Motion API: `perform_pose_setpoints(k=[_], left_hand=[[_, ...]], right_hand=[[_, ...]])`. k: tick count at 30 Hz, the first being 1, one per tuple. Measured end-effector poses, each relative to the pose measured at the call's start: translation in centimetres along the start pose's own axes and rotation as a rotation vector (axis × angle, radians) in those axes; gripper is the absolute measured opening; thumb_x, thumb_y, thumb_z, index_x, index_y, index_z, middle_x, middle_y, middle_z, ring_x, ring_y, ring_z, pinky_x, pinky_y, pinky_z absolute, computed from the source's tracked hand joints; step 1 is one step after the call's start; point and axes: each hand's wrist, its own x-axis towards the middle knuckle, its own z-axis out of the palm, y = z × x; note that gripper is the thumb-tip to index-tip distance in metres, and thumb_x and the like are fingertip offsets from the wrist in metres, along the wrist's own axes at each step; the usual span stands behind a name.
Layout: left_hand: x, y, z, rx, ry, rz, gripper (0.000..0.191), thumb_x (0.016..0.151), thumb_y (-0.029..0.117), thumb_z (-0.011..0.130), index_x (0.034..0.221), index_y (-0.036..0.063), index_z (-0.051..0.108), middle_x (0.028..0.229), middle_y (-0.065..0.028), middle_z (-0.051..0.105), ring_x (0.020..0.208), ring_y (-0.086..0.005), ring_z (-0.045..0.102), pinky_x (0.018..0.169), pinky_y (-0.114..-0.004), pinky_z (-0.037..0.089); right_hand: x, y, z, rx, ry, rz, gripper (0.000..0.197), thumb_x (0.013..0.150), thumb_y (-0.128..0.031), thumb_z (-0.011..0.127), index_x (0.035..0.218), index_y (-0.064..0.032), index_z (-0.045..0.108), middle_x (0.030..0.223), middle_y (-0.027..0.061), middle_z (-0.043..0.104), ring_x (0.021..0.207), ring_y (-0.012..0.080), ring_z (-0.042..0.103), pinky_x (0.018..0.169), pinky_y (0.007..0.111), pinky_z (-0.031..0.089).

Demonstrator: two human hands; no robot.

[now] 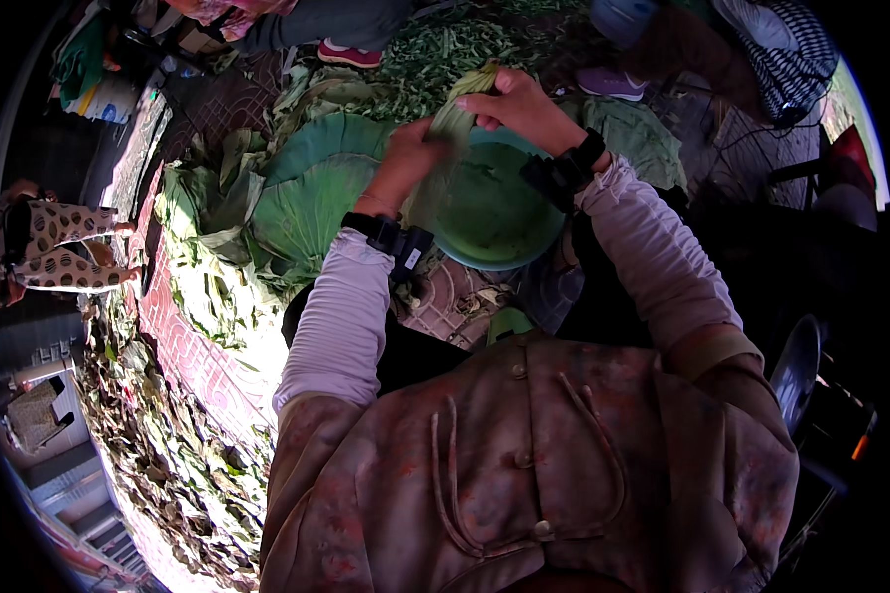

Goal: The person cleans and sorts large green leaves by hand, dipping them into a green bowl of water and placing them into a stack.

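Between my two hands a folded green leaf bundle (456, 118) is stretched at a slant, its lower end blurred. My right hand (515, 107) grips its upper end, thumb and fingers pressed together. Lower down, my left hand (410, 159) has its fingers closed around the bundle's side. Beneath them lies a round green basin (500, 211) with a shallow, dark-specked inside. Large round green leaves, like lotus leaves (308, 204), overlap just left of the basin. Another wide leaf (630, 137) rests to the right, beyond my right wrist.
Shredded green leaves (452, 52) are heaped beyond the basin. Co-workers' shoes, one red (349, 54) and one purple (612, 84), stand near that heap. A person in spotted trousers (74, 248) is at the left. Dried leaves (170, 422) cover the sunlit paving at the lower left.
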Motion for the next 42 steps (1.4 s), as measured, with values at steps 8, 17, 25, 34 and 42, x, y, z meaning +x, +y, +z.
perform_pose_setpoints(k=[8,17,25,34,42], left_hand=[[-0.3,0.4,-0.1,0.789,0.206,0.094,0.027,0.073,0.017,0.055,0.098,0.0103,0.065,0.095,-0.0180,0.062,0.089,-0.0345,0.060,0.077,-0.040,0.048],[-0.3,0.9,-0.4,1.000,0.258,0.357,0.020,0.072,0.018,0.058,0.089,0.0097,0.065,0.085,-0.0128,0.064,0.089,-0.0317,0.059,0.081,-0.040,0.046],[-1.4,2.6,-2.9,-0.216,0.383,-0.011,0.029,0.085,0.029,0.062,0.100,0.0037,0.059,0.101,-0.0097,0.061,0.091,-0.0177,0.060,0.076,-0.034,0.048],[-0.6,0.8,-3.6,-1.271,0.182,-0.095,0.040,0.087,0.032,0.059,0.114,0.0055,0.048,0.111,-0.0124,0.056,0.099,-0.0268,0.056,0.088,-0.044,0.043],[-2.6,2.9,-7.0,-1.035,0.479,0.030,0.047,0.087,0.012,0.057,0.129,-0.0006,0.040,0.112,-0.0141,0.056,0.102,-0.0236,0.054,0.090,-0.024,0.041]], right_hand=[[-0.3,1.8,-0.1,-0.448,0.030,-0.457,0.055,0.077,-0.028,0.067,0.124,-0.0087,0.046,0.110,0.0142,0.056,0.093,0.0248,0.058,0.080,0.037,0.046],[-0.6,1.5,1.4,-0.801,-0.087,0.035,0.030,0.081,-0.032,0.054,0.092,-0.0059,0.062,0.081,0.0139,0.062,0.072,0.0323,0.060,0.067,0.040,0.047],[0.3,2.3,1.3,-0.039,0.134,0.271,0.032,0.088,-0.033,0.054,0.094,-0.0018,0.062,0.075,0.0068,0.062,0.055,0.0127,0.058,0.050,0.026,0.047],[-2.0,1.1,5.3,0.172,-0.104,0.330,0.032,0.091,-0.033,0.050,0.099,-0.0029,0.058,0.075,0.0036,0.061,0.055,0.0113,0.057,0.049,0.024,0.046],[-5.0,-1.9,4.9,0.003,-0.067,0.423,0.032,0.091,-0.033,0.051,0.100,-0.0033,0.058,0.073,0.0038,0.060,0.052,0.0108,0.057,0.045,0.024,0.044]])
